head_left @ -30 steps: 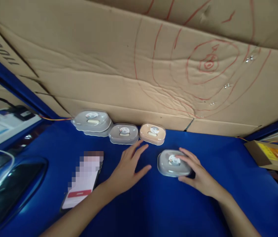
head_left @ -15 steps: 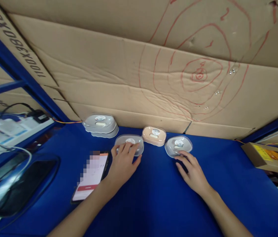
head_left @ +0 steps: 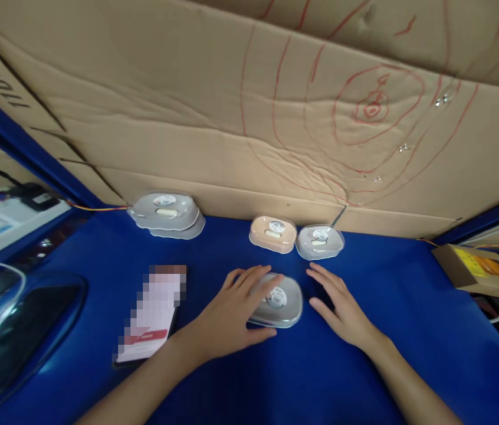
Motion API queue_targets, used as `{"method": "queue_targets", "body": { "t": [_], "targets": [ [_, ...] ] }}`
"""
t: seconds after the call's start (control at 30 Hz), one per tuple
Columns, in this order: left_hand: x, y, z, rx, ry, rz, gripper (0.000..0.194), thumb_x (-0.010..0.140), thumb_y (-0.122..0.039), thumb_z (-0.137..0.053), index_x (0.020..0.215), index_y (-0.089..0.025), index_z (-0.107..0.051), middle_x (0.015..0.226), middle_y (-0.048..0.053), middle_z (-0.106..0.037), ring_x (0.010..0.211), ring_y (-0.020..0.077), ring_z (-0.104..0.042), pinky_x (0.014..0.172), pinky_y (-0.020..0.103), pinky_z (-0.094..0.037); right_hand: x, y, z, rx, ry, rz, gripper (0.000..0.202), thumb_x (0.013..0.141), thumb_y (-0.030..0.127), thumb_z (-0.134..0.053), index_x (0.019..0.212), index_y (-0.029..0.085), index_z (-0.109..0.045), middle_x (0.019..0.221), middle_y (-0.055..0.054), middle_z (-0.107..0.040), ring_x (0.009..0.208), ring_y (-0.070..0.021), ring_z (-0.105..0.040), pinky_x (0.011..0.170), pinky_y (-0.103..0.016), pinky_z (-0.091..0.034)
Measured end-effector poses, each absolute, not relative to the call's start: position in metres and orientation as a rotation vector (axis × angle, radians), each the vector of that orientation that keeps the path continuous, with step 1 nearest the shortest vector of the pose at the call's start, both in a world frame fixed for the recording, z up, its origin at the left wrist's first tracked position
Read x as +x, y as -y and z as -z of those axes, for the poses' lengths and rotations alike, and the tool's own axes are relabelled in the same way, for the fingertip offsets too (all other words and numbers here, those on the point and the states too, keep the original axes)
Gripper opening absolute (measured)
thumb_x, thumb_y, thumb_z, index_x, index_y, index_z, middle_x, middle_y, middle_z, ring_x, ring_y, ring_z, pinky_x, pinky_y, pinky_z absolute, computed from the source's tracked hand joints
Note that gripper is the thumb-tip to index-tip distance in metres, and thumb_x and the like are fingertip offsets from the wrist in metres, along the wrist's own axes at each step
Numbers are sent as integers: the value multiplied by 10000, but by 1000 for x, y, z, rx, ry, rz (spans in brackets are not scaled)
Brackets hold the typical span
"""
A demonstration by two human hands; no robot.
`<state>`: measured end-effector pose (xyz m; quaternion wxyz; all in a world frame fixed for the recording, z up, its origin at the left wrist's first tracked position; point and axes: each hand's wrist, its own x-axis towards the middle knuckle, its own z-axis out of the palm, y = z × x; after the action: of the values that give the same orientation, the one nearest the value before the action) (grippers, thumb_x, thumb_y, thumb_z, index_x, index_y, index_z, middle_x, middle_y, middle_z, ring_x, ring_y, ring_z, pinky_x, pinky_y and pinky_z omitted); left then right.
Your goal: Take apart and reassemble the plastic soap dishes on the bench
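On the blue table [head_left: 320,378] lies a clear-lidded grey case [head_left: 282,304] with a round label. My left hand [head_left: 236,310] is over its left side, fingers spread across the lid and thumb at the near edge. To the right of this case, my right hand [head_left: 342,310] hovers with fingers apart and nothing between them. Behind the hands sit a peach case [head_left: 273,234] and another grey case [head_left: 320,242], side by side near the cardboard. Two more grey cases [head_left: 165,212] are stacked at the back left.
A phone [head_left: 152,319] with a lit screen lies left of my left hand. Dark devices [head_left: 19,330] and white cables are at the far left, near a power strip [head_left: 46,215]. A cardboard box [head_left: 483,268] stands at the right. Cardboard [head_left: 165,118] walls the back.
My left hand and the grey case under it have moved right and nearer. The right-hand grey case now sits farther back, beside the peach case, with my right hand off it. The view has shifted.
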<state>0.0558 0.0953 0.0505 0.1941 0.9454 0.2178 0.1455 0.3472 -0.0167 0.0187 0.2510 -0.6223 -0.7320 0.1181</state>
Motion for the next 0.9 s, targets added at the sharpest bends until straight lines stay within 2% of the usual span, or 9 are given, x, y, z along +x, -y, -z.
{"method": "queue_targets", "body": {
  "t": [0.1, 0.2, 0.3, 0.43, 0.57, 0.63, 0.7, 0.8, 0.9],
  "targets": [
    [54, -98, -51, 2450, -684, -369, 966, 787, -510, -891, 1591, -294, -400, 1549, 146, -542, 1432, 378, -510, 1172, 586, -437, 338, 22, -21, -1614, 2093, -503, 921, 967, 559, -711, 1691, 311, -198, 1717, -142, -357, 1570, -340, -382, 1214, -558, -439],
    [52, -101, -53, 2246, -771, -437, 892, 844, -569, -822, 1578, -296, -395, 1522, 130, -558, 1394, 334, -551, 1135, 512, -498, 331, 24, -18, -1609, 2114, -583, 1176, 839, 615, -832, 1704, 284, -109, 1702, -184, -366, 1553, -386, -393, 1198, -598, -440],
    [51, -112, -48, 2286, -1000, -562, 737, 902, -517, -770, 1519, -259, -462, 1511, 143, -562, 1404, 358, -533, 1153, 564, -463, 328, 26, -18, -1635, 2080, -630, 1037, 892, 540, -806, 1683, 299, -180, 1649, -161, -455, 1509, -358, -457, 1180, -572, -467],
    [52, -125, -35, 2451, -1186, -565, 654, 939, -449, -736, 1493, -205, -489, 1579, 194, -499, 1468, 417, -467, 1158, 635, -418, 325, 28, -25, -1626, 2099, -690, 864, 944, 466, -763, 1640, 327, -271, 1597, -118, -522, 1464, -325, -507, 1174, -538, -483],
    [54, -111, -39, 2652, -991, -572, 682, 986, -547, -663, 1531, -201, -442, 1682, 225, -363, 1548, 431, -363, 1203, 657, -335, 321, 28, -28, -1613, 2134, -677, 864, 968, 457, -737, 1655, 327, -230, 1612, -115, -505, 1468, -327, -496, 1181, -545, -469],
    [56, -98, -43, 2750, -694, -475, 843, 919, -647, -712, 1575, -223, -393, 1658, 211, -419, 1508, 416, -425, 1193, 623, -356, 320, 28, -29, -1611, 2136, -680, 872, 972, 463, -731, 1661, 329, -212, 1613, -115, -504, 1459, -326, -505, 1179, -546, -468],
    [59, -87, -45, 2787, -529, -348, 985, 855, -647, -791, 1618, -229, -329, 1622, 206, -481, 1452, 413, -490, 1162, 611, -388, 320, 27, -29, -1612, 2132, -701, 900, 957, 473, -750, 1662, 335, -208, 1604, -115, -514, 1446, -326, -517, 1171, -542, -474],
    [62, -79, -45, 2735, -552, -274, 973, 838, -533, -855, 1609, -233, -343, 1585, 193, -524, 1409, 417, -520, 1131, 614, -409, 320, 27, -28, -1597, 2137, -720, 1034, 874, 506, -838, 1666, 333, -195, 1620, -132, -490, 1471, -355, -490, 1181, -561, -458],
    [64, -80, -48, 2523, -605, -297, 898, 825, -557, -847, 1546, -248, -410, 1517, 158, -575, 1362, 383, -550, 1110, 575, -446, 319, 28, -25, -1568, 2125, -708, 1081, 852, 484, -862, 1670, 319, -175, 1635, -158, -460, 1485, -380, -469, 1184, -585, -449]
  ]
}}
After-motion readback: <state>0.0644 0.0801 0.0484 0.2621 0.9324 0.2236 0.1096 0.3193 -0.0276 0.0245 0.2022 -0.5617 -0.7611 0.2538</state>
